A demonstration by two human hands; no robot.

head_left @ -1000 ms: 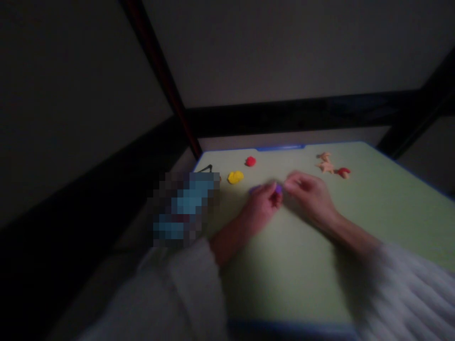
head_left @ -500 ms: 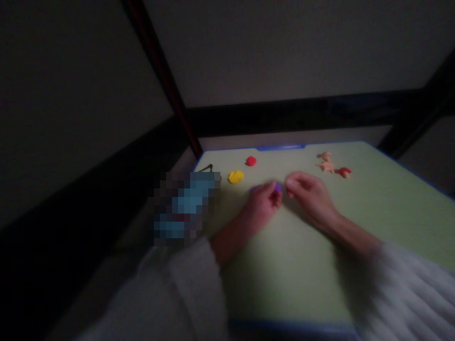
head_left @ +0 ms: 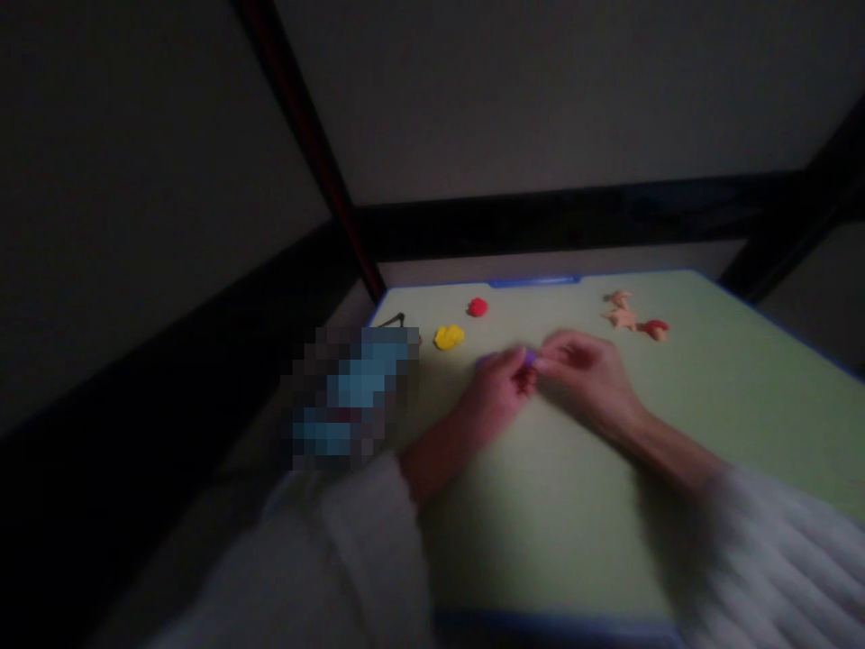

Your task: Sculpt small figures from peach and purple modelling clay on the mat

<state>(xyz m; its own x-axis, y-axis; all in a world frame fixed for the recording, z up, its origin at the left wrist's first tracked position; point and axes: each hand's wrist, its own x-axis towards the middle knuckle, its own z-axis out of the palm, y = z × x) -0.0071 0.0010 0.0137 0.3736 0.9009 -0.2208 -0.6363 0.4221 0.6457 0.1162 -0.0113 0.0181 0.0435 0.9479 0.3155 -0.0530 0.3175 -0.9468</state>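
Between the thumb and fingers of my left hand [head_left: 498, 386] is a small lump of purple modelling clay [head_left: 530, 359]. My right hand [head_left: 591, 371] is closed in a pinch, its thumb and fingertips at the right end of that clay. More purple shows behind the left hand; whether it is the same piece I cannot tell. Beyond the left hand lie a yellow clay lump [head_left: 449, 337] and a small red one [head_left: 478, 307]. Past my right hand rest peach-coloured clay shapes [head_left: 623, 318] and a red-and-peach piece [head_left: 655, 329].
All this lies on a pale green table [head_left: 541, 523] with a blue edge, and a blue handle-like strip [head_left: 533, 281] at its far side. A blurred-out, light-blue area [head_left: 361, 383] covers the left edge, beside a thin black object [head_left: 393, 320]. A wall rises behind.
My right hand's fingertips were slightly apart from the purple clay half a second ago and now meet it, having moved left. The left hand has stayed in place.
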